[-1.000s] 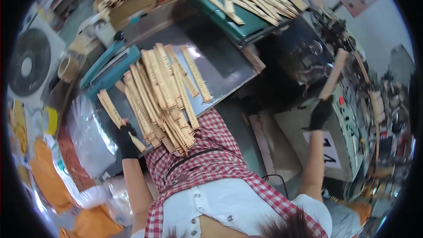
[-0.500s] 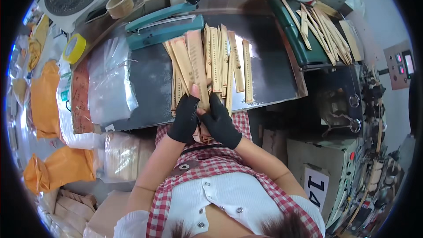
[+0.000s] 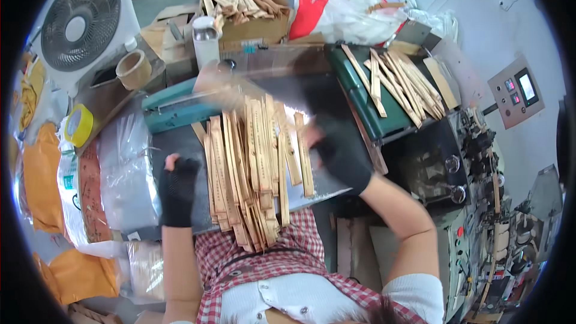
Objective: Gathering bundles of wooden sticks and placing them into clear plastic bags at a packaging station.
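A bunch of flat tan strips point(image 3: 258, 162) with small dark print lies fanned on the dark tabletop point(image 3: 318, 93), the near ends reaching past its front edge. My left hand point(image 3: 180, 189), in a black fingerless glove, is left of the bunch with its fingers curled and nothing seen in it. At the right of the bunch is my right hand point(image 3: 342, 153), gloved the same and smeared by motion. Its fingertips are near the rightmost strip; whether they touch it I cannot tell. A blurred tan shape point(image 3: 222, 87) hangs over the teal bar sealer point(image 3: 174, 117).
Clear plastic bags point(image 3: 129, 174) lie at the left. More strips point(image 3: 408, 87) rest on a green case point(image 3: 348, 93) at the right. Behind stand a carton point(image 3: 252, 35) of tan pieces and a white jar point(image 3: 206, 42). Yellow tape point(image 3: 78, 126) and a fan point(image 3: 81, 24) are farther left.
My hands were together on some strips at the bunch's near end. Now they are apart, left and right of it. The blurred tan shape has appeared, and the view has tilted up.
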`<state>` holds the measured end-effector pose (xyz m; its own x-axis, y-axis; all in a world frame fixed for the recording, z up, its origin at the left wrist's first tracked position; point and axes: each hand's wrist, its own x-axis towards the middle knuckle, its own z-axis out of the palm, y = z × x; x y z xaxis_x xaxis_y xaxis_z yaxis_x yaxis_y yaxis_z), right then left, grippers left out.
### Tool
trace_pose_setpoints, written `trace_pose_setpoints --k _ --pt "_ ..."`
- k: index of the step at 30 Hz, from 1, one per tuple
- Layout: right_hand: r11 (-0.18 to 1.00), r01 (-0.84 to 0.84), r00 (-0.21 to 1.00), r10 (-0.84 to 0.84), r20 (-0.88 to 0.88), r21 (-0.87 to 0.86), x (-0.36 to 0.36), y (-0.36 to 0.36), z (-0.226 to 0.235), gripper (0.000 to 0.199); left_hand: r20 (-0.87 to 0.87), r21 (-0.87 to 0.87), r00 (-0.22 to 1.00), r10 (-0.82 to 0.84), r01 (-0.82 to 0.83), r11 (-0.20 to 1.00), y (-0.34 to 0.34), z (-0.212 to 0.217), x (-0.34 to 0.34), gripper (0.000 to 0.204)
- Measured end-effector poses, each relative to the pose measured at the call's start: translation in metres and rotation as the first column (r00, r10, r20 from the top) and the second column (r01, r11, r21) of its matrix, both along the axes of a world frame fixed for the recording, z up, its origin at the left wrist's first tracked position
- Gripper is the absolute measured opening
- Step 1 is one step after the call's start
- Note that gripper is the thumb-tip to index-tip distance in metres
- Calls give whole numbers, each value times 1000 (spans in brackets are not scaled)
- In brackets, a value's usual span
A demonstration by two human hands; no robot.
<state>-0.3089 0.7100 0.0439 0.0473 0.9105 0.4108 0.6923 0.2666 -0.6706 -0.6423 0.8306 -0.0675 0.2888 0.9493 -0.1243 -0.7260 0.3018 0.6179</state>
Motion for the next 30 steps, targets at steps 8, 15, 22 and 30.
trace_pose_setpoints --k 8,15,22,30 --pt "711 219 28 -689 724 668 220 190 176 16 -949 179 259 182 -37 983 -49 -55 -77 16" --pt "662 609 -306 -312 899 437 204 239 164 35 -940 332 103 325 52 942 -81 -45 -36 23" --pt "977 -122 296 -130 946 172 15 183 7 26 -925 289 -149 348 316 903 -70 -31 -16 43" --pt "889 437 601 -176 780 -136 -11 27 -200 54 -991 47 -83 105 519 853 -13 -32 26 52"
